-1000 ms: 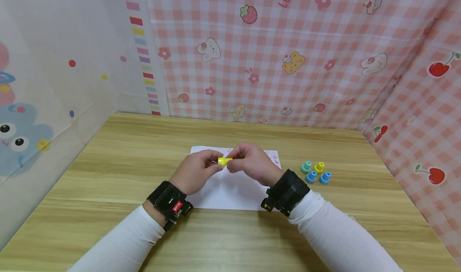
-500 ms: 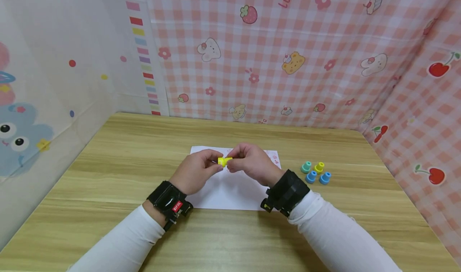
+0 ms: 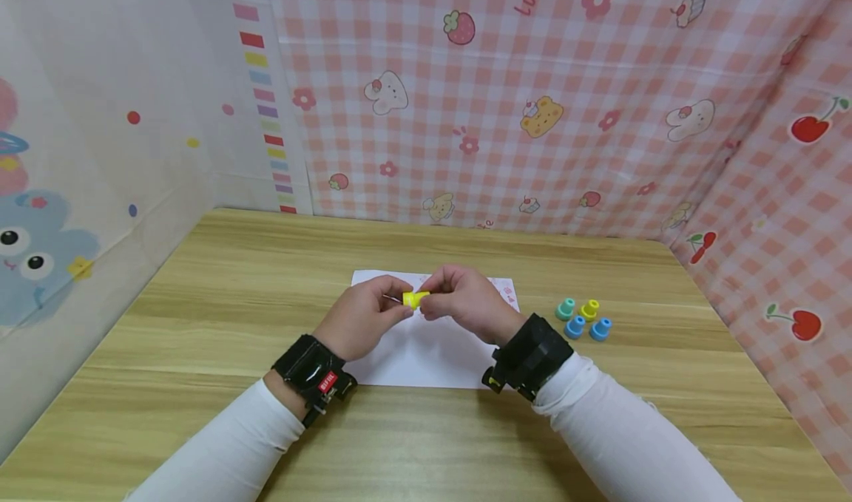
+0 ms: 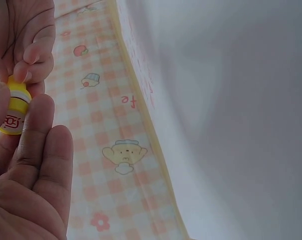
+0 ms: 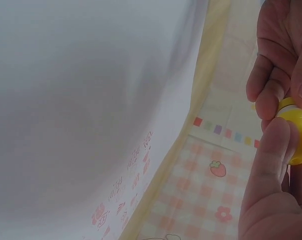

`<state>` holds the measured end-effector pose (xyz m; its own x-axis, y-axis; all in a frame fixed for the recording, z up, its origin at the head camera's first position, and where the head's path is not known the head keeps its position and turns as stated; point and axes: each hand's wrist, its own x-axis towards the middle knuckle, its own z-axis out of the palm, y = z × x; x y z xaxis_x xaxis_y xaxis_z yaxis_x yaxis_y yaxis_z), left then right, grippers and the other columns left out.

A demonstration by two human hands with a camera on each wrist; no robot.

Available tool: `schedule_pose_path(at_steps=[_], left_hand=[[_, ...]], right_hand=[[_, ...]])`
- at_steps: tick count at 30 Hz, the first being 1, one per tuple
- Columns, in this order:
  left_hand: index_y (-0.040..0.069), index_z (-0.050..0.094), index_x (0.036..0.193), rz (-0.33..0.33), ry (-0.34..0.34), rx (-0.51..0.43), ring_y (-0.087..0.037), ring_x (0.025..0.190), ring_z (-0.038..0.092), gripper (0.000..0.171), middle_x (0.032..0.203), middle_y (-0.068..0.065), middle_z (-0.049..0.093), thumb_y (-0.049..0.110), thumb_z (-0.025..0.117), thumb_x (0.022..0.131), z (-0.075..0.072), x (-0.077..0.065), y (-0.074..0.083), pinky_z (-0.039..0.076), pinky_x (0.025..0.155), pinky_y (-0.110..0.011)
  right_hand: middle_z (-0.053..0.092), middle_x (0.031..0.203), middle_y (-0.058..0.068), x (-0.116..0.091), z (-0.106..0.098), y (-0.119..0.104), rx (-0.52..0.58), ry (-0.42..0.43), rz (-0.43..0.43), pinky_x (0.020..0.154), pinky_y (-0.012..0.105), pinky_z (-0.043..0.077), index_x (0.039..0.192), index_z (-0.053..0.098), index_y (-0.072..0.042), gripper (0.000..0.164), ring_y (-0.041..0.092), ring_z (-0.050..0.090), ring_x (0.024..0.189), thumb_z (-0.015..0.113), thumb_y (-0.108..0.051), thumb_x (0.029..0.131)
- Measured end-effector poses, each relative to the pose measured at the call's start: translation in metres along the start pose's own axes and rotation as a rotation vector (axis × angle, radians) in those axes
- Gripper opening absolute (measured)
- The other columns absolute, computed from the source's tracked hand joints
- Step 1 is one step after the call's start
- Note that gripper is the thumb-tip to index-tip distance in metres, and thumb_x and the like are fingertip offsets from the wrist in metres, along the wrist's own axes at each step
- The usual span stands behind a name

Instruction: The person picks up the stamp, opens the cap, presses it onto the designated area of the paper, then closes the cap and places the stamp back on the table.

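Note:
Over the white paper [image 3: 426,358], both hands meet at a small yellow toy stamp [image 3: 414,300]. My left hand [image 3: 359,317] pinches its wider end between thumb and fingers. The narrower end is pinched by my right hand [image 3: 471,306]. In the left wrist view, a red printed design shows on the stamp [image 4: 11,121], with a pale band beside it. The right wrist view shows the stamp's rounded yellow part [image 5: 297,127], partly covered by fingers. Red and pink stamped prints [image 5: 135,175] run along the paper's far part.
Right of the paper, a teal stamp [image 3: 565,310], a yellow stamp [image 3: 589,310] and two blue stamps, one left [image 3: 575,327] and one right [image 3: 600,330], stand on the wooden table [image 3: 426,443]. Patterned cloth [image 3: 506,103] hangs behind and at both sides.

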<state>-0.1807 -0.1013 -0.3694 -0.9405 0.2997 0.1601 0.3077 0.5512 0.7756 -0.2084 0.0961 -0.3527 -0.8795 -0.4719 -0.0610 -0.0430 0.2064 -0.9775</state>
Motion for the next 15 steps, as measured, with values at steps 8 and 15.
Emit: schedule_pose_path(at_steps=[8,15], left_hand=[[0.019,0.063,0.109,-0.003,0.008,0.004,-0.004,0.076,0.058,0.023,0.09,0.01,0.064,0.025,0.069,0.087,0.0007,0.0003,-0.0009,0.052,0.063,-0.03],[0.02,0.064,0.107,0.02,0.021,-0.006,-0.003,0.077,0.058,0.022,0.092,0.011,0.065,0.024,0.07,0.086,0.0008,0.0003,-0.002,0.053,0.065,-0.029]], right_hand=[[0.065,0.093,0.02,0.0007,-0.0008,0.0042,0.03,0.001,-0.011,0.076,0.037,0.055,0.096,0.06,0.001,0.014,0.033,0.061,0.085,0.067,-0.003,0.085],[0.065,0.092,0.021,0.0006,-0.0005,0.0055,0.031,0.007,-0.018,0.075,0.037,0.055,0.097,0.06,0.001,0.013,0.032,0.062,0.083,0.065,-0.003,0.086]])
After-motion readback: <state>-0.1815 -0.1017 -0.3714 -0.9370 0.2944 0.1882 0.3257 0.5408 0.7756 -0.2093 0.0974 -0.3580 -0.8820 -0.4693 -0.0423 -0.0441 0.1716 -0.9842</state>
